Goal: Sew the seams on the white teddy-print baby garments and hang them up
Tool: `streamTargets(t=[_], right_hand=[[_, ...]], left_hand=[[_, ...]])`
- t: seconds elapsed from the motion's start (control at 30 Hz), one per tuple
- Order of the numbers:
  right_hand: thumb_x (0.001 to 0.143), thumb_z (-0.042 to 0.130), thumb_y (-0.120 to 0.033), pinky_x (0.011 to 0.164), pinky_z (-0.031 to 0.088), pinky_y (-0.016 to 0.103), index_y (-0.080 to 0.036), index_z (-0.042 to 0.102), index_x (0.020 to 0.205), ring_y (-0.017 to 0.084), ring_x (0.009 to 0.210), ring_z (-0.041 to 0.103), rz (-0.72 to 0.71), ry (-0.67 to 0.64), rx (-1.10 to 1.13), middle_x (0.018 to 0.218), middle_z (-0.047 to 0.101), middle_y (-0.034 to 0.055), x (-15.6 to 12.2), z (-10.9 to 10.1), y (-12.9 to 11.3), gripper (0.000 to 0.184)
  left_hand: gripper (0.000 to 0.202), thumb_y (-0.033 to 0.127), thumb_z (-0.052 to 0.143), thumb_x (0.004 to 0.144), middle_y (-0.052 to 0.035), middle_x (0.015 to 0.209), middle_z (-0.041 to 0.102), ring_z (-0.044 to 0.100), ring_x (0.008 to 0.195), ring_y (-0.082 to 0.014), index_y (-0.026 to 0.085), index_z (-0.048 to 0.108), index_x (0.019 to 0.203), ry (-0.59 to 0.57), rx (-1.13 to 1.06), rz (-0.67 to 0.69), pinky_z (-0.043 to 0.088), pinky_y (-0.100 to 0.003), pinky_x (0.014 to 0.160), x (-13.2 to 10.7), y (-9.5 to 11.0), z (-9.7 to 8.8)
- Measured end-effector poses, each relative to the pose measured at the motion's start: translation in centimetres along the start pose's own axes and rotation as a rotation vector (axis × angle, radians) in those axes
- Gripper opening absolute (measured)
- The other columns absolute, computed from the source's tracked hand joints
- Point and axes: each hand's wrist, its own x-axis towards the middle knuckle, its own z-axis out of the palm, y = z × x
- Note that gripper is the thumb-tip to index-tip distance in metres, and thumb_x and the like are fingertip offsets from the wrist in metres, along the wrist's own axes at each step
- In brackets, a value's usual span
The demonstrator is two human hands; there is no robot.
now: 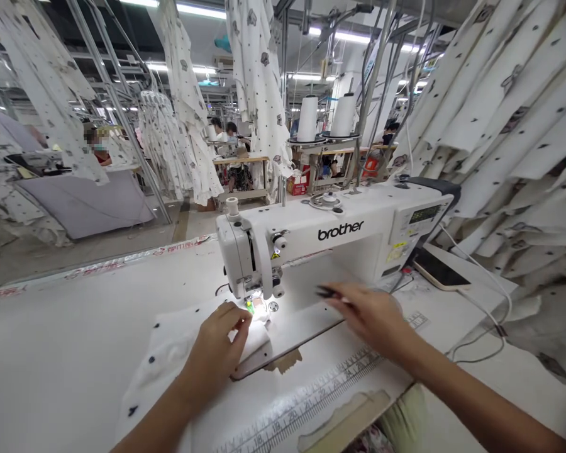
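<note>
By the sewing head [238, 251], I see my left hand [221, 330] pinch spotted cloth [158, 343] on the table [70, 352], seemingly steadying it, my right hand [370, 311] gripping a dark-tipped tool [327, 292], presumably for readiness.

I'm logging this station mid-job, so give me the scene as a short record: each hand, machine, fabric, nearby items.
Left hand: at the white spotted fabric, beside the lit needle area; exact grip unclear
Right hand: holds a small dark tool, blurred, apart from the fabric
Machine: white brother sewing machine, light on
Fabric: white spotted fabric, on the table left of the needle
Nearby: phone with cable, at the machine's right end; printed ruler along the front
Behind: two upright thread cones
</note>
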Motion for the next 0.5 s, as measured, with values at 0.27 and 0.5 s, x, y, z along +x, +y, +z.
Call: streamTargets(t=[0.27, 0.5], right_hand=[[0.088, 0.046, -0.061, 0.063, 0.052, 0.038, -0.025, 0.065, 0.100, 0.026, 0.074, 0.067, 0.352, 0.095, -0.244, 0.092, 0.072, 0.0073, -4.9, -2.4, 14.0, 0.043], [0.093, 0.053, -0.054, 0.086, 0.047, 0.037, -0.017, 0.066, 0.110, 0.024, 0.097, 0.063, 0.223, 0.606, -0.377, 0.104, 0.068, 0.0143, -3.2, -5.7, 16.9, 0.043]], left_hand=[[0.020, 0.030, 0.051, 0.077, 0.0011, 0.060, 0.063, 0.057, 0.058, -0.0158, 0.020, 0.065, 0.068, -0.032, -0.020, -0.330, 0.042, -0.025, 0.057, 1.8, -0.8, 0.0], [0.026, 0.032, 0.050, 0.077, 0.0024, 0.056, 0.052, 0.051, 0.058, -0.0146, 0.021, 0.046, 0.054, -0.035, 0.007, -0.347, 0.038, -0.025, 0.060, 2.0, -0.8, 0.6]])
